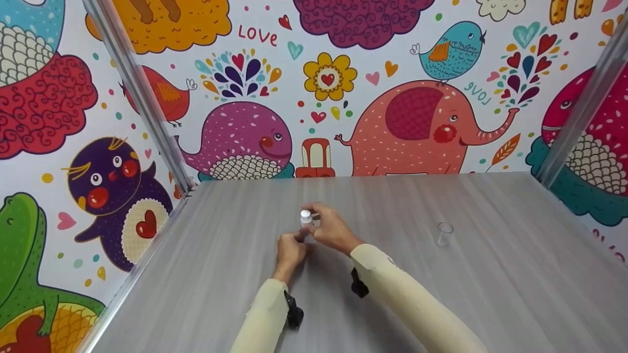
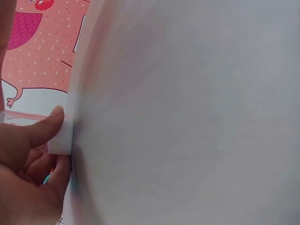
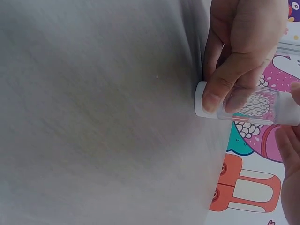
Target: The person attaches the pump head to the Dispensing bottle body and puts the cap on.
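A small clear bottle (image 3: 269,107) with white ends stands upright on the table, its white top (image 1: 305,214) facing up. My left hand (image 1: 291,251) pinches the white base (image 2: 64,140) between thumb and fingers, low against the tabletop. Around the upper part is my right hand (image 1: 334,230), with thumb and fingers on opposite sides of the white top. Both hands also appear in the right wrist view, where the clear middle shows between them. Some fingers of each hand are hidden.
A clear, open-topped cylinder (image 1: 444,234) stands on the grey wood-grain table (image 1: 392,206), right of my hands. Walls printed with cartoon animals enclose the back and sides, with metal posts (image 1: 142,103) at the corners.
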A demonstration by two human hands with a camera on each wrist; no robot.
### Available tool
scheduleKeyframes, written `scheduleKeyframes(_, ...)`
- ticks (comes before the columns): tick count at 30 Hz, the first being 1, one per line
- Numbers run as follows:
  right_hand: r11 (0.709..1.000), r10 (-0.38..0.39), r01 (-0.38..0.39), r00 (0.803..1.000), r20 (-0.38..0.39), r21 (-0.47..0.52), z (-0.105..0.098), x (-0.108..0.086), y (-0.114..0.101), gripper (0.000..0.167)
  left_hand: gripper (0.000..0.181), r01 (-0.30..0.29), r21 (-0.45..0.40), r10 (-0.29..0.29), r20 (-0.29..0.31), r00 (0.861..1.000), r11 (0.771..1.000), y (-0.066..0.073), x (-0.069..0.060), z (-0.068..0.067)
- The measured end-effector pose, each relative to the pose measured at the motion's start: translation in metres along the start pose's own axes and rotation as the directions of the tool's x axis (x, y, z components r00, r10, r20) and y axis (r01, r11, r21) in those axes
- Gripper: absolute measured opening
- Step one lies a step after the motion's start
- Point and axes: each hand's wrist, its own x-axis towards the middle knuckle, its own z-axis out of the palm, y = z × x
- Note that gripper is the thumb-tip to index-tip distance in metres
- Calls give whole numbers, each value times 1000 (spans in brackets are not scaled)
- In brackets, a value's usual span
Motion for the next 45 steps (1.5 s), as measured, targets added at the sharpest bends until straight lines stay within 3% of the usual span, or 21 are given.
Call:
scheduleKeyframes(5, 1000, 4, -4, 1000, -15, -22, 0, 1, 0, 42, 29, 10, 2, -10, 8, 1000, 1000, 1, 0, 0)
scheduleKeyframes(11, 1000, -6, 5, 998, -56, -24, 1, -1, 1, 40, 8, 29, 11, -29, 19, 999, 1000, 3, -1, 0)
scheduleKeyframes(16, 1000, -12, 10, 997, -79, -22, 2, -2, 1, 38, 17, 27, 24, -27, 7, 1000, 999, 4, -1, 1)
scheduleKeyframes(23, 1000, -15, 14, 994, -107, -12, 4, -2, 0, 34, 12, 62, 26, -63, 9, 998, 998, 4, -1, 0)
scheduleKeyframes(30, 999, -35, 32, 986, -161, -21, 9, -3, 3, 31, 27, 70, 29, -70, 16, 997, 997, 1, 0, 1)
scheduleKeyframes(39, 1000, 7, -8, 985, -173, -4, 10, -4, 2, 34, 26, 68, 16, -68, 17, 998, 998, 2, 0, 0)
scheduleKeyframes(45, 998, 58, -59, 986, -158, -5, 10, -6, 1, 36, 35, 63, 21, -63, 23, 998, 998, 3, -1, 0)
